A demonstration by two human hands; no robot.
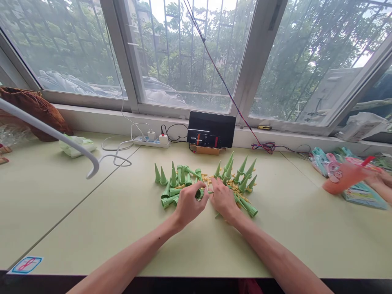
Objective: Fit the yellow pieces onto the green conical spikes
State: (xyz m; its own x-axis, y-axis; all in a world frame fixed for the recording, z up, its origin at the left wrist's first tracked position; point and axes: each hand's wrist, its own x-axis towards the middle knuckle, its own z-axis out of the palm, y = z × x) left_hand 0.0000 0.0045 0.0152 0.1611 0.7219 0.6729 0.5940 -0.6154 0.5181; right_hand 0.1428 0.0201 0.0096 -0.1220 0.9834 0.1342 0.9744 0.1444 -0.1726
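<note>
My left hand (190,204) is closed around a green plastic cone spike (199,193), its hollow end showing between thumb and fingers and its tip pointing right. Beside it, my right hand (224,199) reaches onto the pile with fingers stretched forward, close to small yellow plastic pieces (209,179); its fingertips are partly hidden. Several green spikes lie or stand left of my hands, among them an upright spike (157,174). To the right, more spikes stand point up, including one cone (243,165), with yellow pieces (234,188) scattered among them. Another spike (249,207) lies beside my right wrist.
A dark tablet (211,124) and a phone (208,141) lean by the window behind the pile. A power strip (152,142) with cables is at back left, near a tissue pack (77,146). At right are a red drink cup (344,177) and another person's hand (381,183).
</note>
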